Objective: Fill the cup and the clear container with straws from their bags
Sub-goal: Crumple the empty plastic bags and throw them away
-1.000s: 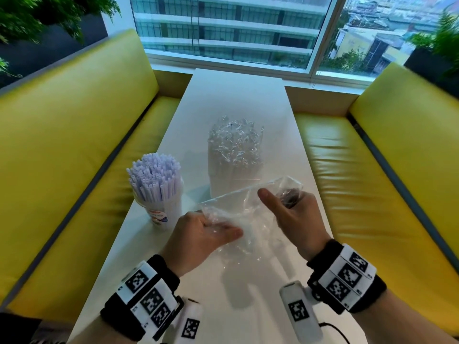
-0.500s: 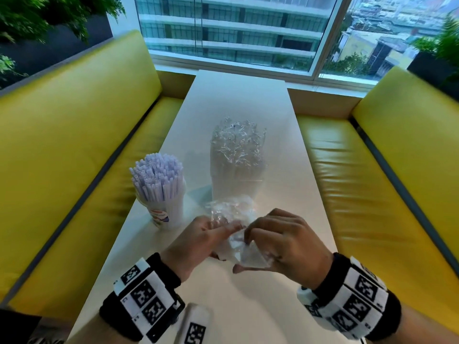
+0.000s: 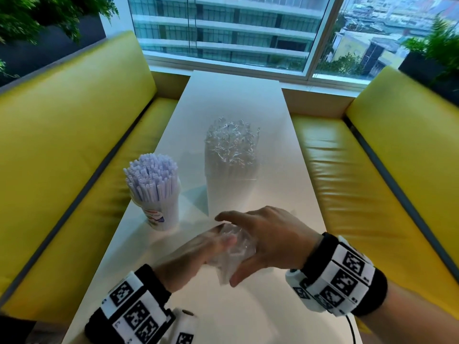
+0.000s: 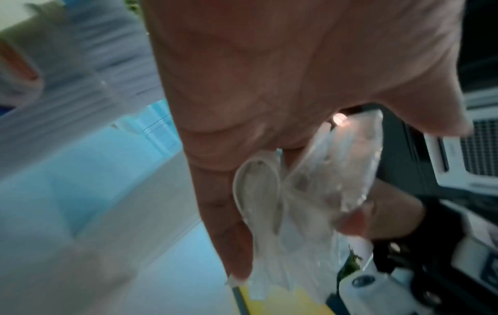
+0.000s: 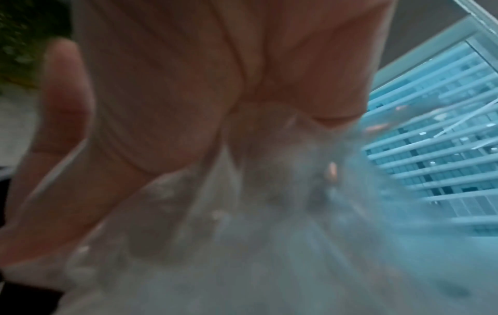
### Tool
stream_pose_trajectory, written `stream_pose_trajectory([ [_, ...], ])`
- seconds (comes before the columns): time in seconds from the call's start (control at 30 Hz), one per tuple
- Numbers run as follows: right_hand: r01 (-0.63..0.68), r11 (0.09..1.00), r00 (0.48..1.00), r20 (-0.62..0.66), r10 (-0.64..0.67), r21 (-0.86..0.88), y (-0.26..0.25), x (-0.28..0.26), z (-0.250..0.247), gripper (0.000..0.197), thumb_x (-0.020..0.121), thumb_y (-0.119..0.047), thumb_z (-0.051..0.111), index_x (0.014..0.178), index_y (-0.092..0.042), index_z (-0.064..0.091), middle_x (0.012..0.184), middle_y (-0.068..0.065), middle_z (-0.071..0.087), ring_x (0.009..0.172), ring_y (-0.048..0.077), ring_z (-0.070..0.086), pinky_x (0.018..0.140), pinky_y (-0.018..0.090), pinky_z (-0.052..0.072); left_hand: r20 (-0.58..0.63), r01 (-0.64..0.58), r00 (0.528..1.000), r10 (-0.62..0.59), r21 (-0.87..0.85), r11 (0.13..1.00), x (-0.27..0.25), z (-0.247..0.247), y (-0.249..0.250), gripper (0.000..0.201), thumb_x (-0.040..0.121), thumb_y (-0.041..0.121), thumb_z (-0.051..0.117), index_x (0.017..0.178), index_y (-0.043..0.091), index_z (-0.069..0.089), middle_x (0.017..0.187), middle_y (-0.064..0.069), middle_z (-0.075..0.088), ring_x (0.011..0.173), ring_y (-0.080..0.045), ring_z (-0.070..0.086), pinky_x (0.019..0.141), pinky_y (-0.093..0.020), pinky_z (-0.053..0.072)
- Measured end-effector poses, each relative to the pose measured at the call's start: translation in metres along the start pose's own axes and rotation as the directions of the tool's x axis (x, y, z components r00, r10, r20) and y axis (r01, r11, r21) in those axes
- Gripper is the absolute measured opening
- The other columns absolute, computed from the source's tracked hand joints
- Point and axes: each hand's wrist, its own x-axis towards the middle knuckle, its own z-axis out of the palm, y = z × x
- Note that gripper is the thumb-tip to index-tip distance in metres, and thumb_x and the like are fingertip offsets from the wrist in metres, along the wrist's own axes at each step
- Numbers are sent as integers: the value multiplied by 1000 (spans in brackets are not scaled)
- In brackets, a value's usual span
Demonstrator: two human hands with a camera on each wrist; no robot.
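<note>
Between left hand (image 3: 188, 259) and right hand (image 3: 270, 239), a crumpled bag (image 3: 236, 249).

— What's standing on that long white table (image 3: 236, 100)?
— Two things, both upright. Near the left edge there's a white paper cup (image 3: 162, 214) with a printed label, packed with white straws (image 3: 151, 175) that fan out above its rim.
— And next to it?
— To its right and a little farther back, not touching, a clear container (image 3: 231, 184) full of clear-wrapped straws (image 3: 232, 140), crinkled tops poking past the rim
</note>
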Motion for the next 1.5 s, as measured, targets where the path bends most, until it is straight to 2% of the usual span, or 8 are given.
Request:
stream_pose_trajectory([
  [0.17, -53, 998, 988, -149, 47, -39, 3, 8, 8, 119, 51, -85, 69, 150, -39, 23, 153, -10, 41, 139, 16, 39, 114, 42, 29, -269, -52, 956, 118, 242, 969, 8, 6, -15, 24, 86, 38, 71, 99, 19, 70, 90, 10, 75, 84, 1, 68, 75, -15, 50],
  [0.3, -237, 969, 823, -516, 239, 71, 1, -3, 17, 107, 62, -88, 57, 149, -32, 30, 158, -4, 23, 144, 19, 23, 107, 42, 27, -490, 12, 862, 128, 274, 962, 8, -4, -34, 44, 85, 54, 56, 102, 19, 76, 90, 3, 78, 86, -2, 72, 77, -16, 52],
  [0.43, -215, 858, 876, -297, 380, 466, -4, -8, 41, 107, 73, -84, 50, 155, -23, 16, 158, -6, 31, 144, 9, 29, 116, 40, 30, -502, 18, 852, 151, 316, 949, 13, -5, -35, 51, 78, 47, 64, 119, 17, 69, 96, -5, 78, 80, -6, 72, 78, -21, 56],
  [0.6, -169, 702, 848, -261, 461, 692, 5, -6, 46, 102, 68, -72, 65, 150, -20, 34, 127, -22, 54, 114, -4, 57, 96, 8, 42, -425, -142, 891, 159, 73, 987, 16, -5, -34, 64, 84, 9, 73, 131, 38, 41, 103, -9, 75, 92, -24, 74, 83, -34, 58],
  [0.83, 3, 552, 803, -331, 496, 834, -1, 5, 52, 47, 76, -69, 61, 88, -24, 72, 82, -4, 74, 77, 12, 71, 75, 41, 58, -353, -214, 905, 239, 108, 971, 22, 2, -21, 25, 82, 19, 75, 105, 28, 70, 104, -4, 76, 96, -20, 73, 85, -28, 57],
  [1.03, 50, 631, 649, -505, 569, 774, 3, 13, 53, 53, 79, -66, 58, 66, -14, 58, 61, 5, 61, 52, 8, 51, 52, 21, 42, -486, -77, 810, 327, 465, 882, 28, 1, -19, 42, 78, 27, 80, 116, 31, 63, 111, 5, 55, 102, -5, 61, 87, -14, 50],
  [1.17, 84, 729, 601, -618, 507, 680, 5, 17, 51, 58, 86, -60, 57, 60, -9, 45, 50, 8, 44, 46, 16, 36, 45, 24, 31, -523, -160, 810, 267, 241, 957, 22, 17, -5, 43, 76, 24, 64, 118, 22, 55, 108, 5, 67, 96, -5, 66, 80, -8, 48],
  [1.5, 316, 674, 711, -637, 297, 668, -19, 24, 24, 53, 100, -34, 46, 54, -10, 34, 48, 12, 29, 46, 27, 25, 43, 39, 23, -647, -151, 713, 269, 233, 961, 37, 6, 0, 34, 94, 51, 39, 90, 30, 66, 78, 16, 72, 79, 4, 67, 76, -13, 50],
])
